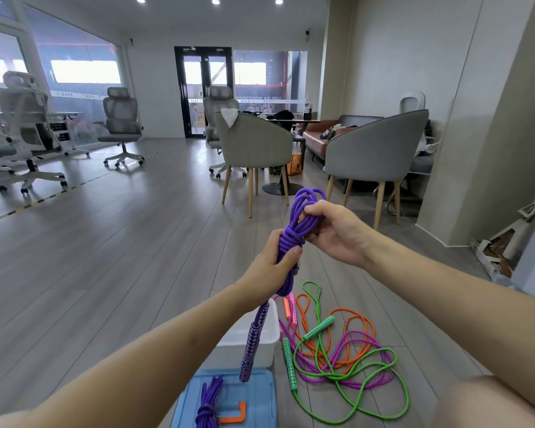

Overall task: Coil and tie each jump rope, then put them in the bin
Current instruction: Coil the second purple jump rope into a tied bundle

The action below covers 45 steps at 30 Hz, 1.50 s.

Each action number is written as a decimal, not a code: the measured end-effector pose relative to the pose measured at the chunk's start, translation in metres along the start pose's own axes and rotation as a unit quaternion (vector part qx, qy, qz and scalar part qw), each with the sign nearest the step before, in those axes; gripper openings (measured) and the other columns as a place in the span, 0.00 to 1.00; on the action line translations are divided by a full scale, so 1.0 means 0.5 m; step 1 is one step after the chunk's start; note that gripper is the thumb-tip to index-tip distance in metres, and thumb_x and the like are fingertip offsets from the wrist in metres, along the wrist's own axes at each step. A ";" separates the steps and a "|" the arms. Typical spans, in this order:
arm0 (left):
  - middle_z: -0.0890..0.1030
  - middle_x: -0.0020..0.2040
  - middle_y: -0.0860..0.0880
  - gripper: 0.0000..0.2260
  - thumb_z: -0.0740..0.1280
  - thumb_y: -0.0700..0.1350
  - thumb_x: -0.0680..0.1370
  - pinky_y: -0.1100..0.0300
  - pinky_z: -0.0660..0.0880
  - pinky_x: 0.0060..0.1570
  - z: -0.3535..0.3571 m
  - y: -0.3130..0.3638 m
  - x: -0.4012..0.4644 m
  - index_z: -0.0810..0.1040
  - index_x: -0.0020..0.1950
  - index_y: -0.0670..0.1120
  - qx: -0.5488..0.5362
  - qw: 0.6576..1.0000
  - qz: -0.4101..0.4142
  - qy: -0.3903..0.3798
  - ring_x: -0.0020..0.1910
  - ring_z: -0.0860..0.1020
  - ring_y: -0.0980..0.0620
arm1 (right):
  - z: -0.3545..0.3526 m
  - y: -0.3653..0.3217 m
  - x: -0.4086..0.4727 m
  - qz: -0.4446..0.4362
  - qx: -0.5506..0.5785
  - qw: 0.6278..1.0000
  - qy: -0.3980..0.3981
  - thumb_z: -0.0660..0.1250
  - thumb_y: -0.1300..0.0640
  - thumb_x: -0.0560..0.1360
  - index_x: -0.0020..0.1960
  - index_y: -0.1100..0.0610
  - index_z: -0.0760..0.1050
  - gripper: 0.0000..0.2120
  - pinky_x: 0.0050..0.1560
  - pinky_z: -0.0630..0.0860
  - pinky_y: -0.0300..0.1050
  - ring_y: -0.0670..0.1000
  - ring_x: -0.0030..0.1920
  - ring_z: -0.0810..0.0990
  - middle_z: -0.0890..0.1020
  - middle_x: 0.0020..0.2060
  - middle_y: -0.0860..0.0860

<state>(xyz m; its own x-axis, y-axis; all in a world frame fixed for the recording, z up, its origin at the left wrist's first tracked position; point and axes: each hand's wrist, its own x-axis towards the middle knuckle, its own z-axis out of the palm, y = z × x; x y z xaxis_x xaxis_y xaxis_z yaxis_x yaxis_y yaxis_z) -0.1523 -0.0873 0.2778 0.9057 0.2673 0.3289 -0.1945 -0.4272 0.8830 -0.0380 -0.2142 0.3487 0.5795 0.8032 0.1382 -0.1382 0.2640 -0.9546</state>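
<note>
A coiled purple jump rope [303, 211] is held up in front of me. My left hand [272, 264] grips the bundle's middle, where rope is wound around it. My right hand [334, 230] pinches the coil's upper loops just above. The purple patterned handles [254, 338] hang down below my left hand. On the floor to the right lie loose green [368, 381], orange [355, 319] and magenta [346, 344] jump ropes, tangled together. A white bin [260, 341] stands on the floor behind the hanging handles. Another purple rope, coiled and tied [207, 403], lies on a blue lid [260, 396].
The blue lid with an orange clasp [235, 415] lies at the bottom centre. Grey armchairs [254, 149] and a round table stand ahead. Office chairs [121, 125] are at the left. My bare knee [491, 403] is at the bottom right. Debris lies by the right wall [491, 251].
</note>
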 end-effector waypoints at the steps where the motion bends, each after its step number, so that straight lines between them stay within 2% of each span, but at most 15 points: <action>1: 0.80 0.47 0.49 0.12 0.61 0.51 0.85 0.46 0.80 0.59 -0.003 0.002 0.003 0.67 0.69 0.57 0.004 1.000 0.003 0.002 0.46 0.80 0.52 | -0.003 -0.002 0.000 -0.006 -0.003 1.000 -0.007 0.66 0.62 0.79 0.49 0.60 0.78 0.04 0.66 0.73 0.54 0.52 0.46 0.78 0.80 0.40 0.54; 5: 0.80 0.46 0.50 0.12 0.61 0.51 0.85 0.47 0.79 0.58 -0.015 0.002 0.007 0.68 0.68 0.57 0.021 1.000 0.022 0.004 0.45 0.80 0.53 | -0.005 -0.004 0.007 -0.023 -0.013 1.000 -0.011 0.66 0.58 0.81 0.40 0.57 0.76 0.11 0.65 0.72 0.54 0.49 0.40 0.78 0.79 0.36 0.54; 7: 0.81 0.47 0.50 0.12 0.62 0.52 0.85 0.50 0.80 0.56 -0.017 0.002 0.005 0.67 0.69 0.58 0.043 0.999 0.026 -0.008 0.46 0.81 0.52 | 0.005 -0.005 0.011 -0.027 -0.021 0.999 0.011 0.65 0.56 0.83 0.33 0.55 0.72 0.19 0.57 0.73 0.49 0.48 0.33 0.73 0.73 0.30 0.52; 10: 0.82 0.49 0.49 0.13 0.62 0.53 0.85 0.53 0.80 0.53 -0.006 0.008 0.000 0.67 0.69 0.58 0.075 0.996 0.032 -0.024 0.48 0.82 0.49 | 0.018 -0.012 0.021 -0.018 -0.025 0.998 0.055 0.64 0.51 0.84 0.34 0.56 0.71 0.20 0.42 0.68 0.43 0.47 0.28 0.64 0.67 0.24 0.49; 12: 0.82 0.48 0.49 0.12 0.62 0.53 0.85 0.54 0.80 0.51 -0.001 0.012 -0.003 0.67 0.69 0.57 0.083 0.996 0.037 -0.020 0.47 0.82 0.49 | 0.019 -0.015 0.024 0.004 -0.031 0.997 0.063 0.64 0.47 0.83 0.36 0.57 0.73 0.21 0.40 0.67 0.43 0.47 0.27 0.63 0.66 0.23 0.49; 17: 0.82 0.47 0.50 0.11 0.62 0.53 0.85 0.51 0.81 0.55 -0.006 0.010 -0.009 0.69 0.67 0.55 0.043 0.999 0.018 -0.021 0.47 0.82 0.50 | 0.013 -0.027 0.012 0.057 -0.031 0.998 -0.009 0.56 0.33 0.82 0.46 0.59 0.81 0.31 0.50 0.70 0.46 0.49 0.32 0.69 0.65 0.27 0.50; 21: 0.80 0.46 0.50 0.11 0.63 0.49 0.85 0.54 0.81 0.54 -0.012 0.027 -0.022 0.70 0.67 0.53 -0.025 0.999 0.013 -0.014 0.44 0.81 0.53 | 0.018 -0.045 0.005 0.075 0.007 0.993 -0.092 0.45 0.28 0.80 0.62 0.66 0.78 0.45 0.68 0.66 0.54 0.52 0.39 0.75 0.65 0.31 0.51; 24: 0.79 0.48 0.48 0.13 0.63 0.49 0.85 0.55 0.82 0.52 -0.020 0.048 -0.044 0.69 0.69 0.52 -0.054 0.998 -0.001 -0.026 0.44 0.81 0.53 | 0.029 -0.052 -0.002 0.078 0.016 0.990 -0.120 0.44 0.29 0.81 0.63 0.66 0.78 0.44 0.74 0.62 0.56 0.53 0.43 0.74 0.66 0.31 0.51; 27: 0.80 0.50 0.44 0.12 0.63 0.48 0.85 0.53 0.82 0.54 -0.032 0.054 -0.079 0.69 0.68 0.50 -0.067 0.996 -0.036 -0.052 0.47 0.82 0.51 | 0.043 -0.064 -0.008 0.080 0.036 0.989 -0.123 0.43 0.30 0.81 0.57 0.63 0.78 0.41 0.58 0.67 0.51 0.52 0.39 0.73 0.68 0.31 0.51; 29: 0.81 0.52 0.44 0.11 0.63 0.48 0.85 0.51 0.82 0.57 -0.043 0.042 -0.106 0.70 0.67 0.48 -0.049 0.995 -0.057 -0.072 0.48 0.83 0.50 | 0.056 -0.067 -0.013 0.082 0.043 0.989 -0.118 0.44 0.33 0.83 0.49 0.59 0.77 0.35 0.48 0.64 0.50 0.51 0.36 0.70 0.68 0.32 0.50; 33: 0.81 0.51 0.48 0.14 0.65 0.49 0.84 0.52 0.78 0.57 -0.057 0.009 -0.159 0.70 0.68 0.49 -0.001 0.996 -0.076 -0.056 0.49 0.82 0.53 | 0.082 -0.051 -0.025 0.066 0.034 0.995 -0.071 0.51 0.44 0.86 0.44 0.54 0.71 0.20 0.51 0.63 0.50 0.50 0.37 0.66 0.67 0.34 0.49; 36: 0.81 0.49 0.46 0.16 0.69 0.46 0.82 0.59 0.78 0.53 -0.045 -0.019 -0.199 0.70 0.68 0.49 -0.008 0.996 -0.079 -0.042 0.47 0.81 0.51 | 0.095 -0.053 -0.019 0.053 0.063 0.996 -0.041 0.53 0.47 0.86 0.41 0.52 0.69 0.18 0.42 0.59 0.48 0.49 0.34 0.63 0.66 0.31 0.47; 38: 0.80 0.46 0.45 0.13 0.67 0.44 0.83 0.60 0.79 0.49 -0.031 -0.038 -0.221 0.71 0.67 0.48 -0.001 0.996 -0.087 -0.018 0.43 0.81 0.51 | 0.096 -0.052 -0.013 0.056 0.051 0.997 -0.022 0.53 0.46 0.86 0.42 0.52 0.71 0.18 0.41 0.59 0.47 0.48 0.33 0.66 0.69 0.32 0.47; 42: 0.79 0.40 0.48 0.04 0.60 0.42 0.85 0.55 0.77 0.41 -0.007 -0.089 -0.237 0.72 0.59 0.45 -0.021 0.990 -0.129 0.054 0.36 0.75 0.50 | 0.098 0.035 -0.005 0.082 -0.025 0.995 0.055 0.59 0.39 0.83 0.43 0.52 0.73 0.19 0.45 0.70 0.46 0.49 0.37 0.73 0.75 0.35 0.49; 45: 0.75 0.39 0.48 0.07 0.59 0.40 0.85 0.53 0.73 0.39 0.008 -0.140 -0.251 0.71 0.62 0.46 -0.004 0.983 -0.167 0.078 0.35 0.71 0.51 | 0.090 0.130 -0.012 0.082 -0.095 0.986 0.107 0.70 0.47 0.80 0.52 0.54 0.73 0.12 0.50 0.69 0.48 0.51 0.42 0.73 0.75 0.40 0.50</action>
<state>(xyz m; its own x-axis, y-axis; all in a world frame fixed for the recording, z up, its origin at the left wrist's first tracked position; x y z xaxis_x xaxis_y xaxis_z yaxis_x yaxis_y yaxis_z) -0.2509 -0.0944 0.1736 0.8505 0.5216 0.0676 0.1004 -0.2871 0.9526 -0.0867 -0.1778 0.2977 0.7215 0.6897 -0.0614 -0.1032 0.0194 -0.9945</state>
